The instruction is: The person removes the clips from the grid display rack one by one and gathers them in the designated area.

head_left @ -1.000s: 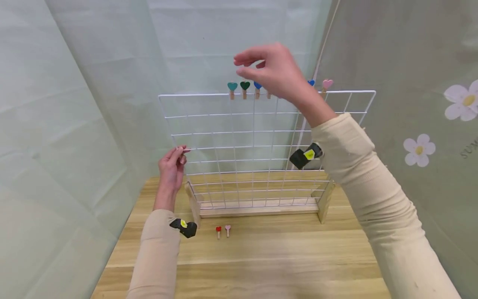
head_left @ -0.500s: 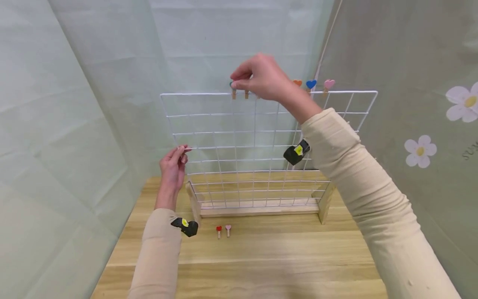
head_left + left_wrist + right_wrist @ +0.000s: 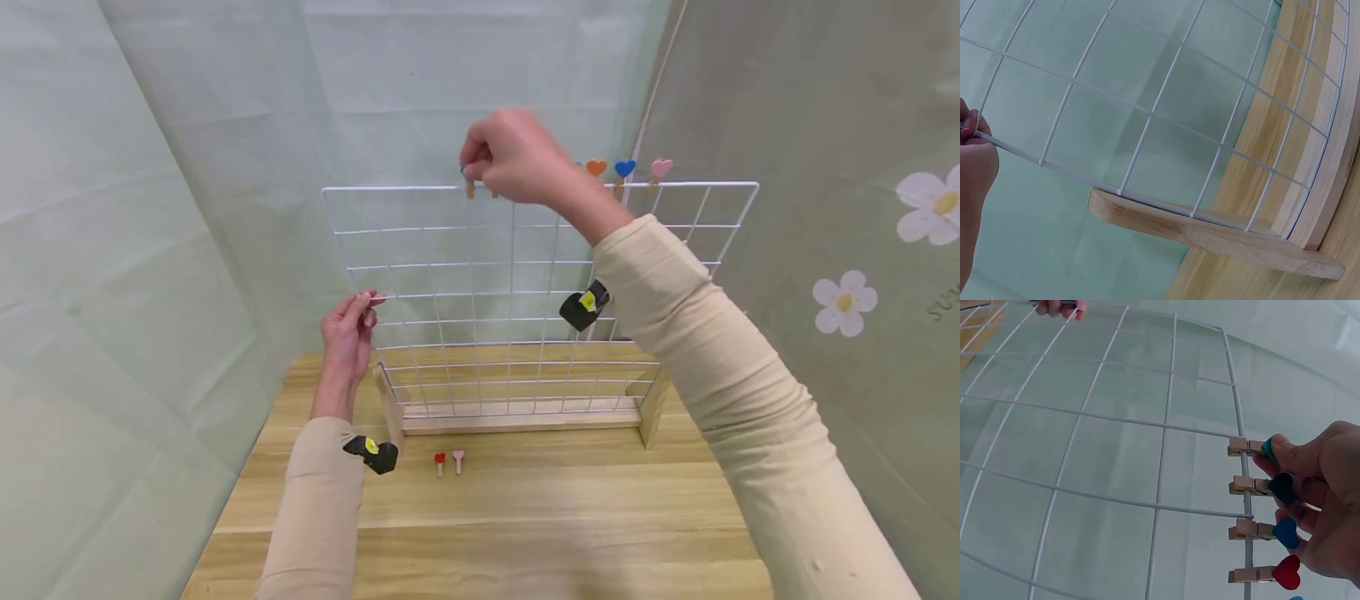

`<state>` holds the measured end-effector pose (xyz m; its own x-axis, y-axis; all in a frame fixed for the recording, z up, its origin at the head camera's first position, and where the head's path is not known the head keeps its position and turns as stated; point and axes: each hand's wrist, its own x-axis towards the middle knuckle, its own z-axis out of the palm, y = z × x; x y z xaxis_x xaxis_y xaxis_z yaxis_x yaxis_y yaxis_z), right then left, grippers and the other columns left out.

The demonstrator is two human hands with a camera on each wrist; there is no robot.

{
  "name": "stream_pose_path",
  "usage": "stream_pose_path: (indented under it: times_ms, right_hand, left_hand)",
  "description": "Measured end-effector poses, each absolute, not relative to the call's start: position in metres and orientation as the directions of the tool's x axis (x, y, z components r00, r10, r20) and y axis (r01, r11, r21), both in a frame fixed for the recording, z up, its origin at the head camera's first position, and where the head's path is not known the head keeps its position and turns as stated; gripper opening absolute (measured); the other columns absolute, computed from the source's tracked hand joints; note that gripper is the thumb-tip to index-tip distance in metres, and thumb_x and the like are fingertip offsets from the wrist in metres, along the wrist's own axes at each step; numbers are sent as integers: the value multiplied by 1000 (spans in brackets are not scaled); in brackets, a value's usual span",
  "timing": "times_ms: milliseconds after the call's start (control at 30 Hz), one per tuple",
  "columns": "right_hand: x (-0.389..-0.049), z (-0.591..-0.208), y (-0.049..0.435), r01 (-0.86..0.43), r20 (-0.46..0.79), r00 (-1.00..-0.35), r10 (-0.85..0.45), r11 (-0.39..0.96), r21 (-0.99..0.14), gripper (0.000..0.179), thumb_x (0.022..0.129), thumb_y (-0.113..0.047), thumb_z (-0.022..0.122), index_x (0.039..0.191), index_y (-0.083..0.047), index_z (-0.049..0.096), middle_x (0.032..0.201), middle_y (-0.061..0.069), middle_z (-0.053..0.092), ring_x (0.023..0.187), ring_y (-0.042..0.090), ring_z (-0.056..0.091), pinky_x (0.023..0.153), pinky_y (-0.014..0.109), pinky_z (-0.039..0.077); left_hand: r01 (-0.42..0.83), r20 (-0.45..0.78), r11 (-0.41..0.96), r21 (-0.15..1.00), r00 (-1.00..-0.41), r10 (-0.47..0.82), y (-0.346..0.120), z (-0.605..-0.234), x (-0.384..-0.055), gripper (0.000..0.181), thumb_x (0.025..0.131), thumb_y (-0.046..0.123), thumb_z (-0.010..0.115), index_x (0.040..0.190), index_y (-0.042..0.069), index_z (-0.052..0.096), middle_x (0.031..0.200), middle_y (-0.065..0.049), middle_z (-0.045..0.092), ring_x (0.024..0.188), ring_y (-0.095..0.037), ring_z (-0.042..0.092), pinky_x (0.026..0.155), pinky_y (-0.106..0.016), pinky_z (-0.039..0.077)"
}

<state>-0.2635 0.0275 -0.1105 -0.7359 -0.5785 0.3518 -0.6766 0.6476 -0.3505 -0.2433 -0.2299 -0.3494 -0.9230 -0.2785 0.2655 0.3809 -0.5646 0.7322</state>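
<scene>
A white wire grid (image 3: 512, 250) stands upright in a wooden base (image 3: 517, 423). Along its top wire sit several small heart clothespins. My right hand (image 3: 517, 158) pinches the leftmost one, a teal heart clothespin (image 3: 1263, 447), between thumb and forefinger while its wooden jaws sit on the wire. Beside it in the right wrist view are a dark green clothespin (image 3: 1266, 486), a blue one (image 3: 1272, 531) and a red one (image 3: 1272, 574). My left hand (image 3: 347, 333) grips the grid's left side wire with thumb and fingers, also partly visible in the left wrist view.
On the wooden table (image 3: 570, 517) in front of the base lie a red heart clothespin (image 3: 439, 464) and a pink one (image 3: 458, 462). Orange (image 3: 596, 168), blue (image 3: 625, 169) and pink (image 3: 661, 169) hearts show at the right of the top wire. Pale curtains (image 3: 225, 167) hang around.
My right hand has come down and a little left onto the teal clothespin, its fingers closing on it. My left hand keeps its grip on the grid.
</scene>
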Motion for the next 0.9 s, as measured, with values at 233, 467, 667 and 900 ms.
stream_pose_path:
  times_ms: [233, 467, 667, 900]
  right_hand:
    - [-262, -110, 23, -672, 368, -735, -569, 683, -285, 14, 95, -1, 54, 98, 0, 68, 94, 7, 67, 82, 17, 57, 74, 28, 44]
    - [-259, -107, 24, -713, 488, -688, -537, 627, -315, 15, 98, -9, 56, 108, -1, 64, 102, 6, 67, 97, 14, 59, 88, 24, 43]
    - [-258, -106, 25, -717, 544, -685, -485, 582, -384, 18, 95, -9, 58, 110, -1, 64, 104, 4, 67, 95, 10, 63, 85, 17, 45]
    - [-254, -108, 33, -747, 601, -655, -458, 514, -422, 21, 89, -6, 60, 109, -1, 66, 102, 5, 67, 87, 10, 63, 80, 18, 45]
  left_hand:
    - [388, 264, -571, 723, -920, -291, -229, -352, -245, 21, 95, -3, 56, 83, 0, 73, 76, -8, 66, 59, -11, 43, 55, -19, 36]
    - [392, 263, -569, 723, -918, -298, -231, -352, -245, 21, 96, -2, 56, 83, 0, 73, 76, -8, 66, 59, -11, 42, 55, -18, 37]
    - [393, 261, -547, 739, -916, -305, -234, -353, -244, 20, 96, 0, 57, 85, 1, 73, 78, -8, 67, 60, -12, 42, 57, -19, 37]
    - [390, 261, -546, 742, -917, -301, -233, -352, -244, 20, 96, 1, 58, 84, 2, 73, 78, -8, 68, 60, -12, 42, 56, -18, 37]
